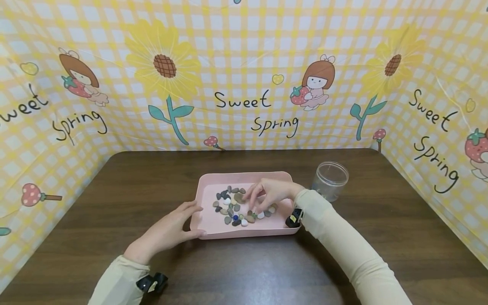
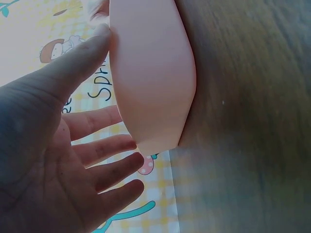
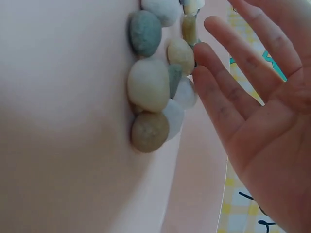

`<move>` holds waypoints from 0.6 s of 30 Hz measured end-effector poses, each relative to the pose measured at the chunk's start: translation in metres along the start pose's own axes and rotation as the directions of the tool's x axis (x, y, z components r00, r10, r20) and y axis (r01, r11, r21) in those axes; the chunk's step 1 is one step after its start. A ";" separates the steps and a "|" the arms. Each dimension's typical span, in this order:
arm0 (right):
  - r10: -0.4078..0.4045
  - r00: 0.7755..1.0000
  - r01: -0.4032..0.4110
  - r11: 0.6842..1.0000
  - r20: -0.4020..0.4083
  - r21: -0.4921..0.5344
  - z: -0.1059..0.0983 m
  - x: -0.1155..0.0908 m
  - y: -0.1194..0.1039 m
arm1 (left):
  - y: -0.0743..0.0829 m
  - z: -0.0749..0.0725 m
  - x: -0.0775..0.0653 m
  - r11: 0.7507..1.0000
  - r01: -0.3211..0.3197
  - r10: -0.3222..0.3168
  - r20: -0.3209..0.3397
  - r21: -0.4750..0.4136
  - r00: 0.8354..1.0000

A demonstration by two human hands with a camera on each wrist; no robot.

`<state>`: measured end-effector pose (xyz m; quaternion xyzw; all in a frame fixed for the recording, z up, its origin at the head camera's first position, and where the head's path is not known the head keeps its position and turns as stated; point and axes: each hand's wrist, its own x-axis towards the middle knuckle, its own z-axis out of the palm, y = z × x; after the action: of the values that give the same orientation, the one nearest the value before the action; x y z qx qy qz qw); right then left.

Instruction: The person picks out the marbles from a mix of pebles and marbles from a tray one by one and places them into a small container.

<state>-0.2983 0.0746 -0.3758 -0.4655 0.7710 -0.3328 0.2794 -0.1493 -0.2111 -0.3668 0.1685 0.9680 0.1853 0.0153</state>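
Many small pebbles (image 1: 228, 220) in grey, white, tan and black lie loosely grouped in a shallow pink tray (image 1: 206, 226). My left hand (image 1: 167, 226) is at the tray's left end, thumb at the near corner and fingertips at the rim; in the left wrist view its fingers are spread and nearly straight against the pink wall (image 2: 150, 73). My right hand (image 1: 268, 194) reaches down over the pebbles with loosely bent, parted fingers. In the right wrist view, fingertips are close beside a cream pebble (image 3: 148, 85) and its neighbours; the thumb is out of sight. A blue bead-like piece (image 1: 235, 217) lies among the pebbles.
A clear, lidless round jar (image 1: 331, 180) stands behind the tray's right side, near my right forearm. The tray rests on a dark wooden table (image 1: 244, 271). A yellow checked cloth (image 1: 244, 63) with printed flowers and lettering hangs around the table's back and sides.
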 end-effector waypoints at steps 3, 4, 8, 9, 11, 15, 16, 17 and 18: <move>0.006 1.000 -0.006 0.999 0.008 -0.036 0.002 0.001 0.001 | 0.000 0.000 0.000 1.000 0.006 -0.006 0.007 0.000 1.000; 0.008 1.000 -0.007 0.999 0.009 -0.049 0.002 0.001 0.001 | 0.000 0.000 0.000 1.000 0.008 -0.008 0.009 0.000 1.000; 0.010 1.000 -0.010 0.995 0.002 -0.094 0.003 0.002 -0.001 | 0.000 -0.001 0.000 1.000 0.020 -0.020 0.015 -0.003 1.000; 0.012 1.000 -0.012 0.995 0.000 -0.101 0.004 0.002 -0.002 | 0.001 -0.001 0.000 1.000 0.023 -0.023 0.015 -0.005 1.000; 0.022 1.000 -0.022 0.994 -0.006 -0.109 0.004 0.002 -0.003 | 0.001 -0.001 0.000 1.000 0.023 -0.023 0.016 -0.006 1.000; 0.047 0.999 -0.049 0.992 -0.017 -0.119 0.006 0.002 -0.004 | 0.000 -0.001 0.000 1.000 0.014 -0.014 0.012 -0.004 1.000; 0.054 0.998 -0.055 0.991 -0.018 -0.123 0.006 0.002 -0.004 | 0.000 0.000 0.000 1.000 0.010 -0.010 0.010 -0.003 1.000; 0.058 0.998 -0.060 0.990 -0.019 -0.128 0.007 0.002 -0.005 | 0.000 0.000 0.000 1.000 0.009 -0.009 0.010 -0.003 1.000; 0.061 0.998 -0.063 0.989 -0.019 -0.137 0.007 0.002 -0.005 | 0.000 0.000 0.000 1.000 0.008 -0.008 0.009 -0.003 1.000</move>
<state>-0.2914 0.0689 -0.3765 -0.4570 0.8083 -0.2737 0.2509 -0.1496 -0.2112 -0.3668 0.1654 0.9683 0.1859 0.0206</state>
